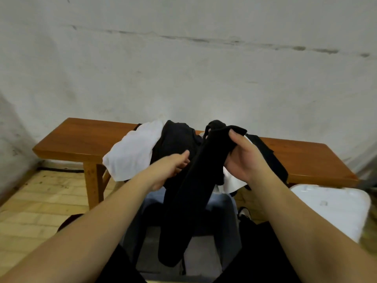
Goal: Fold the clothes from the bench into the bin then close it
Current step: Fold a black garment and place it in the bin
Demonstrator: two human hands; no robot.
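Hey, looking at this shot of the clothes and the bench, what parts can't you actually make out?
- Head view: the left hand has its fingertips hidden behind the black garment.
- The bin interior is covered by that hanging garment.
- The white lid is partly behind the right forearm.
- The pile on the bench: garment types unclear, overlapped.

Bench (85, 139) of smooth, semi-glossy reddish wood; at twelve o'clock a rough, stained matt plaster wall (183, 68); on the bench, soft white cloth (132, 152) and matt black cloth (191, 190); at four o'clock a smooth white plastic lid (334, 209); at eight o'clock pale matt floor tiles (40, 201).
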